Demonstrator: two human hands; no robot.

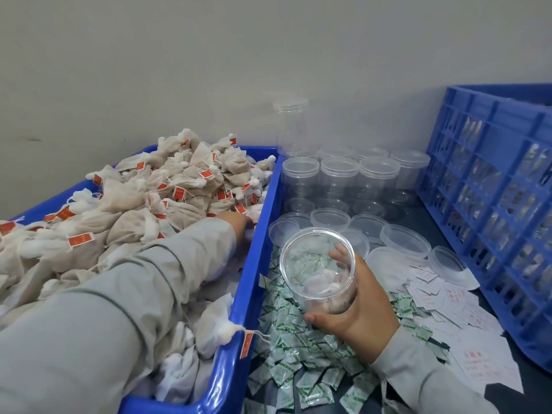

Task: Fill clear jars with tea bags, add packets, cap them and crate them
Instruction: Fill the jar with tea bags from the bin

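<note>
My right hand (360,306) grips a clear jar (319,268), mouth tilted toward me, above the green-and-white packets (294,348); a tea bag or two lie in its bottom. My left hand (239,227) reaches into the blue bin (239,309) heaped with white tea bags (155,189) bearing red tags. Its fingers are buried among the bags near the bin's right wall, so their grip is hidden.
Empty clear jars (340,174) stand in rows at the back, one taller stack (291,124) against the wall. Loose clear lids (403,237) lie in front of them. White packets with red print (448,297) spread to the right. A blue slatted crate (493,189) stands at far right.
</note>
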